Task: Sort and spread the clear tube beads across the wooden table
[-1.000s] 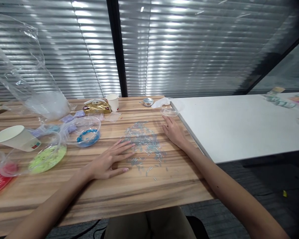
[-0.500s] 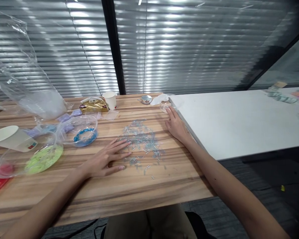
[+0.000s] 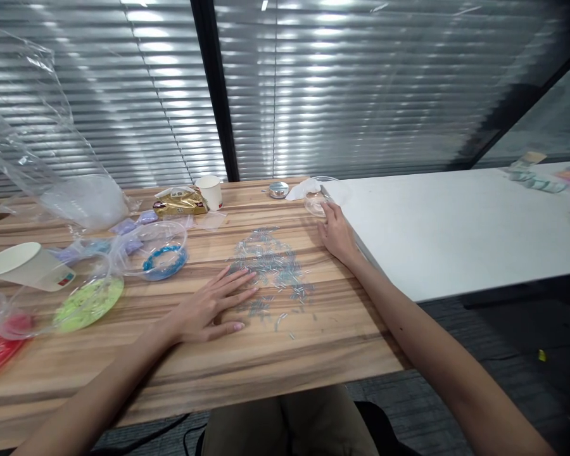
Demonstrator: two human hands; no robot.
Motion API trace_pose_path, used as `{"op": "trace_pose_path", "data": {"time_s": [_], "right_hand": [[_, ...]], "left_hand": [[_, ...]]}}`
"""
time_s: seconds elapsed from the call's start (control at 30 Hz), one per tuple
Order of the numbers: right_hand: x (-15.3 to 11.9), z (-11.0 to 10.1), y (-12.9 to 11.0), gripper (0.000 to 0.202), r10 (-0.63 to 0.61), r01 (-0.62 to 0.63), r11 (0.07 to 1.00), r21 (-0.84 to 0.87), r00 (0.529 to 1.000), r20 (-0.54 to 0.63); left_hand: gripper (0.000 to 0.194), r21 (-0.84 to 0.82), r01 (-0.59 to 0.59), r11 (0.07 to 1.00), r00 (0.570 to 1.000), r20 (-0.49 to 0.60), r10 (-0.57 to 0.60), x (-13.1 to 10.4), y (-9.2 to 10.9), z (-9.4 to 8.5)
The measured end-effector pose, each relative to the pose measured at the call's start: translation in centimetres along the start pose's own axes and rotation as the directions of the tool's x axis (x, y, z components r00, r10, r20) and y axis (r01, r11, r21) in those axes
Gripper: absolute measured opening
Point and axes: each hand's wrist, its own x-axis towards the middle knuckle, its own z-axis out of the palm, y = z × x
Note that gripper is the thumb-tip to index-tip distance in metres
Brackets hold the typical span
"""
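Note:
A loose spread of small, silvery-blue tube beads (image 3: 270, 263) covers the middle of the wooden table. My left hand (image 3: 213, 307) lies flat at its left edge, fingers spread, with the fingertips at the nearest beads. At the far right of the wooden top, my right hand (image 3: 338, 235) reaches to a clear plastic bowl (image 3: 313, 201). Its fingertips rest at the bowl's near side, and the thumb stands apart. I cannot see whether anything lies inside that bowl.
To the left are clear bowls with blue beads (image 3: 165, 261), lime-green pieces (image 3: 89, 304) and red pieces (image 3: 0, 345). A tilted paper cup (image 3: 26, 266), a gold packet (image 3: 179, 201), an upright paper cup (image 3: 209, 192) and a round tin (image 3: 278, 189) stand around. A white table (image 3: 456, 234) adjoins.
Both hands sit slightly farther right in the picture, and the view has shifted a little. More of the clear bowl shows beside my right fingertips. The beads look unmoved.

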Motion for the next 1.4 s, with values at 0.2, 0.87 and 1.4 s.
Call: {"op": "trace_pose_path", "data": {"time_s": [0.2,0.87,1.4], "right_hand": [[-0.1,-0.4,-0.6,0.042,0.014,-0.014,0.999,-0.031,1.0,-0.006],[-0.1,-0.5,-0.6,0.041,0.006,-0.006,1.0,0.015,1.0,-0.014],[-0.2,-0.6,-0.5,0.04,-0.001,0.001,1.0,0.027,1.0,-0.001]], "left_hand": [[0.065,0.023,-0.017,1.0,1.0,-0.007,0.017,1.3,1.3,0.5],[0.053,0.04,-0.05,0.998,0.999,-0.019,0.05,1.9,1.3,0.8],[0.047,0.054,-0.062,0.997,0.989,-0.132,0.069,1.1,0.7,0.8]]}}
